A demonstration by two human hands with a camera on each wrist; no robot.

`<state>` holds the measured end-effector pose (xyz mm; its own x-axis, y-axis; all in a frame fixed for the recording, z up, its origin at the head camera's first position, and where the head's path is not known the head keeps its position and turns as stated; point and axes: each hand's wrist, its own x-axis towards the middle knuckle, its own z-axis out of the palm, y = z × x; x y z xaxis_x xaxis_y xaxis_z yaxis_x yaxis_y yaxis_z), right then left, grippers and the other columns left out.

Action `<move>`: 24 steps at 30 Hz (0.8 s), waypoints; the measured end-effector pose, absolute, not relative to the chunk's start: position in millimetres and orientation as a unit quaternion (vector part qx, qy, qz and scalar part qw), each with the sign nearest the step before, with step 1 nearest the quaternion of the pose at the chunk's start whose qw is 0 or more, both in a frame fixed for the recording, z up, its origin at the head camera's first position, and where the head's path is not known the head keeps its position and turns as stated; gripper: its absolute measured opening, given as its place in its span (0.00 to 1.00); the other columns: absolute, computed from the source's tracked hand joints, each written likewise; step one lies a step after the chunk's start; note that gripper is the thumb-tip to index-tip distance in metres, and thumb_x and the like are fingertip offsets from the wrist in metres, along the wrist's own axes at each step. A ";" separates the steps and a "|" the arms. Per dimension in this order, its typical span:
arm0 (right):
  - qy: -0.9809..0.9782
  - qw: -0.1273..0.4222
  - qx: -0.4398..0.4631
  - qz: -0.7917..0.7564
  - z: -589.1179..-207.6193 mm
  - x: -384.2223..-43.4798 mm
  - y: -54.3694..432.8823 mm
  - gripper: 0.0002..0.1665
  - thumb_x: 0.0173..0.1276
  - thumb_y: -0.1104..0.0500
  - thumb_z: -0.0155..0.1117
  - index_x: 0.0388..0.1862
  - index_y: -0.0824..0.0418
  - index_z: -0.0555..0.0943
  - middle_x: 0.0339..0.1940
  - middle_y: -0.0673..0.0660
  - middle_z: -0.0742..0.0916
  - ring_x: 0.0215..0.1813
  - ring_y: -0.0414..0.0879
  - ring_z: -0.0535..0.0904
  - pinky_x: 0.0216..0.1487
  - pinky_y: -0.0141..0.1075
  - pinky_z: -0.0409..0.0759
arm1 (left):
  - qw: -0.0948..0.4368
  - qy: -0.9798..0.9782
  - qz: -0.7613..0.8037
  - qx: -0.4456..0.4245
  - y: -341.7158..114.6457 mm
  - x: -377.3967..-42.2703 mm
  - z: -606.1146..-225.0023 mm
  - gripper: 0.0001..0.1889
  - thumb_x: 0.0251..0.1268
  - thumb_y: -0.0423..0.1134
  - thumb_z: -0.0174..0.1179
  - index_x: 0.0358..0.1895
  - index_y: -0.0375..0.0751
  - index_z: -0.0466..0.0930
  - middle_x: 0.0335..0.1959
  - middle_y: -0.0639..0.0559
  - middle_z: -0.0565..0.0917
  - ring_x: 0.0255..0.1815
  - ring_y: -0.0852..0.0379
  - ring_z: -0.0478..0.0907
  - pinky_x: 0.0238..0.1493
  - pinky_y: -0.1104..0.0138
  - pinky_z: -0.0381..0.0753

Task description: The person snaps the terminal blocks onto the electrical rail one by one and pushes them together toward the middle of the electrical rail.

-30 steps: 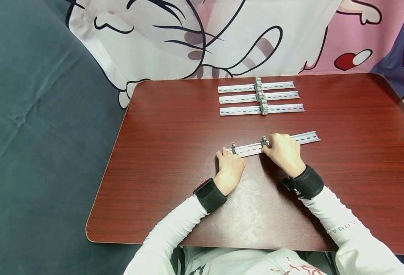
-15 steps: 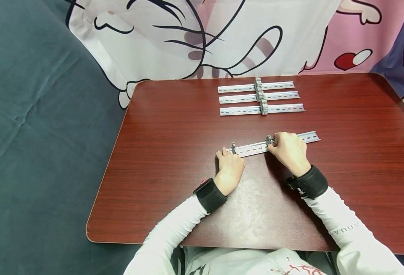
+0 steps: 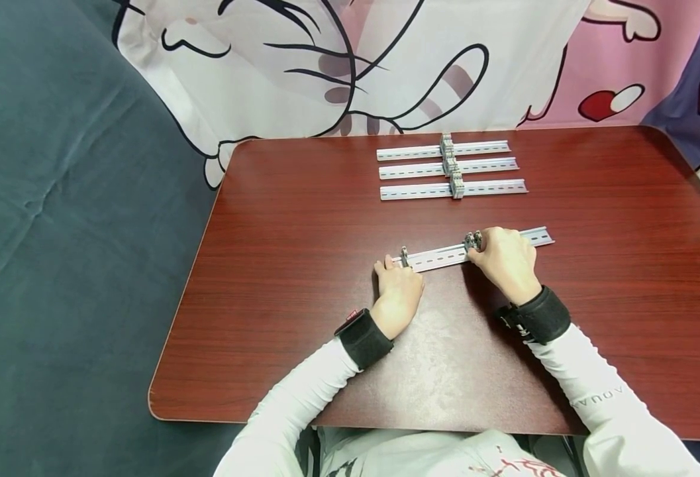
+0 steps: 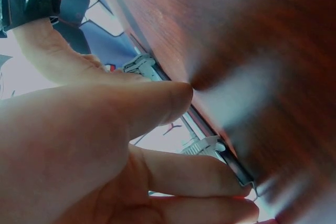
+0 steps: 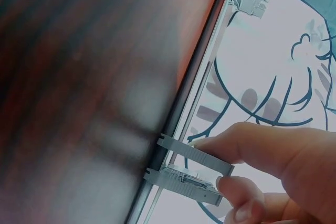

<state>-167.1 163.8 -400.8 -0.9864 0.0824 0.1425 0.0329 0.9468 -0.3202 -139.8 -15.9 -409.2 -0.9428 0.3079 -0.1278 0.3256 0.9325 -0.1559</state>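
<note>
A slotted metal DIN rail [image 3: 439, 259] lies slightly slanted on the table. Over its left end, my left hand [image 3: 399, 295] grips the rail, thumb on one side and fingers on the other in the left wrist view. Close to that hand, a thin grey terminal block [image 3: 404, 256] stands on the rail. Farther right, my right hand [image 3: 507, 262] pinches a grey terminal block [image 5: 197, 155] seated on the rail. A second block [image 5: 184, 186] sits right beside it, a narrow gap between them. My right palm hides part of the rail in the head view.
Three similar rails [image 3: 409, 192] lie parallel at the back of the brown table [image 3: 278, 318], each with a cluster of blocks [image 3: 457, 186] near its middle. Behind the table hangs a cartoon-printed cloth [image 3: 421, 59]; green fabric [image 3: 75, 265] lies to the left.
My right hand has slid rightward along the rail with a terminal block, and two blocks now show side by side at its fingers. The left hand and the rail have stayed put.
</note>
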 end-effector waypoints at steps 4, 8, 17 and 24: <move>-0.983 0.088 -0.031 0.159 -401.6 -166.4 163.6 0.21 0.47 0.59 0.62 0.07 0.53 0.60 0.11 0.47 0.64 0.16 0.51 0.68 0.14 0.43 0.59 | 0.052 0.982 -0.086 0.159 -15.3 -139.4 -409.3 0.17 0.69 0.51 0.50 0.44 0.52 0.88 0.48 0.56 0.87 0.58 0.51 0.77 0.55 0.55 0.73; -0.981 0.107 -0.033 0.156 -402.7 -165.5 163.1 0.20 0.47 0.60 0.61 0.07 0.54 0.61 0.11 0.48 0.65 0.15 0.53 0.68 0.13 0.43 0.58 | 0.045 0.982 -0.086 0.160 -15.2 -138.8 -409.2 0.16 0.69 0.48 0.50 0.43 0.52 0.88 0.47 0.55 0.87 0.58 0.51 0.78 0.55 0.55 0.74; -0.980 0.130 -0.032 0.149 -404.2 -165.3 161.0 0.18 0.47 0.62 0.60 0.08 0.54 0.62 0.10 0.51 0.69 0.15 0.55 0.69 0.12 0.44 0.57 | 0.056 0.981 -0.089 0.163 -15.6 -140.4 -408.6 0.17 0.70 0.47 0.48 0.48 0.52 0.87 0.53 0.53 0.85 0.63 0.49 0.76 0.58 0.53 0.73; -0.980 0.130 -0.034 0.145 -404.9 -164.8 160.8 0.17 0.47 0.62 0.61 0.08 0.56 0.64 0.11 0.56 0.75 0.16 0.59 0.73 0.11 0.45 0.59 | 0.059 0.979 -0.095 0.169 -15.1 -139.8 -409.6 0.18 0.71 0.43 0.45 0.51 0.53 0.86 0.56 0.50 0.83 0.65 0.49 0.75 0.59 0.53 0.73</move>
<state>-164.8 160.8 -404.9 -0.9642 0.1033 0.2442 0.0283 0.9558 -0.2925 -139.8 -15.1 -409.6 -0.9356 0.3203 -0.1487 0.3429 0.9246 -0.1659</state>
